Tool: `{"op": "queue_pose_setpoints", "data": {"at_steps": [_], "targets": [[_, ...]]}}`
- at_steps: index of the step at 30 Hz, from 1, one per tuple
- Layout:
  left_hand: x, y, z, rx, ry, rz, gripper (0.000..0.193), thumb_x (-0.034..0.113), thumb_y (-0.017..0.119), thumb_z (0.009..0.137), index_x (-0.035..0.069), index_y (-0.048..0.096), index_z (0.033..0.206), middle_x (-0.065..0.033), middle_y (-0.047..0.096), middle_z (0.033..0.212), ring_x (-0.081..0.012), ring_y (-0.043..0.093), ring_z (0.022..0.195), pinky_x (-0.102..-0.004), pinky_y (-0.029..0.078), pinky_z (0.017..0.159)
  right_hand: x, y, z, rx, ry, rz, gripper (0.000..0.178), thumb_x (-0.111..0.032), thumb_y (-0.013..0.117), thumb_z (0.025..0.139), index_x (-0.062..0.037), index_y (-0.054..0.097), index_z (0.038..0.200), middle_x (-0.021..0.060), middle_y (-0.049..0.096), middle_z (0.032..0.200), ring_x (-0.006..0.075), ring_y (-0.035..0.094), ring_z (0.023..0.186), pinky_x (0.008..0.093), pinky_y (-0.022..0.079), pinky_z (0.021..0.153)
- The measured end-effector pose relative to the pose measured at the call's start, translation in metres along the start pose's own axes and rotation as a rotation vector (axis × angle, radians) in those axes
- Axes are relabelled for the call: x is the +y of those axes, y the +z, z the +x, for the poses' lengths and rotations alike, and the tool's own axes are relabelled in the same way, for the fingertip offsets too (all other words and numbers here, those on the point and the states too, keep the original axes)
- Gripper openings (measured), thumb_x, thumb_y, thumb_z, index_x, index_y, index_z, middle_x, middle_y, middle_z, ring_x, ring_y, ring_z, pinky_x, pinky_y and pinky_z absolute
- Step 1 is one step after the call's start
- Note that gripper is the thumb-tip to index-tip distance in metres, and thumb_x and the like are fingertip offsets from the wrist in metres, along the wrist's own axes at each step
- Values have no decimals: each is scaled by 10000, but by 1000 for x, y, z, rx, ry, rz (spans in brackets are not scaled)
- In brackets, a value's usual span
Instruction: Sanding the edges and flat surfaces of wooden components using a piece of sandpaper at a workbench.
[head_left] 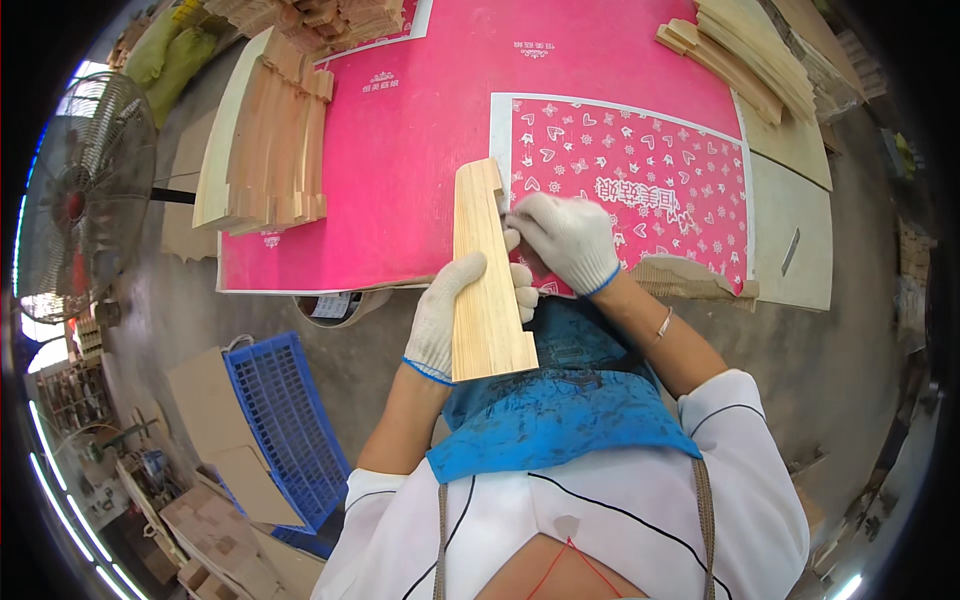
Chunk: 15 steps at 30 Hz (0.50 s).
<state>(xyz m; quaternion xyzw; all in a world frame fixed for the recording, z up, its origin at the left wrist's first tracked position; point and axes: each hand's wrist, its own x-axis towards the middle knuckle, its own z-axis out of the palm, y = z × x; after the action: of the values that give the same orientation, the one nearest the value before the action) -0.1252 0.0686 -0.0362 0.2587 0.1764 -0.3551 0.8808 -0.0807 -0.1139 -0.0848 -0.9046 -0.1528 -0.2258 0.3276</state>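
A pale wooden board point(478, 290) with notched ends on its right edge stands tilted over the near edge of the table, in front of my body. My left hand point(436, 312), in a white knit glove, is closed around it, thumb on the face and fingertips showing past the right edge. My right hand point(572, 238), gloved too, is closed with its fingers pinched together at the board's right edge. Something small and dark shows by those fingertips, but its kind is hidden. A blue apron point(570, 400) hangs below both hands.
The pink-covered table point(400, 200) bears a stack of curved wooden pieces point(270, 150) at left and more curved strips point(755, 60) at far right. A patterned pink sheet point(630, 190) lies beside my right hand. A fan point(80, 200) and a blue plastic crate point(290, 420) stand left.
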Motion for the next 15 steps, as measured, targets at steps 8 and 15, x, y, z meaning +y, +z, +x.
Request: {"op": "queue_pose_setpoints", "data": {"at_steps": [8,15], "targets": [[-1,-6,5,-1,6,28,574,304,541,965,-15,389,1417,-180,614,1012,-265,644,859,-386,573,742,-3,-9,37,111,57,80,139,-229,691,865,-101,649,826,93,649,684,266,653,598,367,498,530],[-1,3,0,-3,-19,-72,533,279,564,954,33,416,1404,-157,603,983,-254,631,841,-376,581,747,-3,0,9,2,-65,-103,144,-241,706,854,-116,642,825,80,627,658,239,644,582,359,485,534]]}}
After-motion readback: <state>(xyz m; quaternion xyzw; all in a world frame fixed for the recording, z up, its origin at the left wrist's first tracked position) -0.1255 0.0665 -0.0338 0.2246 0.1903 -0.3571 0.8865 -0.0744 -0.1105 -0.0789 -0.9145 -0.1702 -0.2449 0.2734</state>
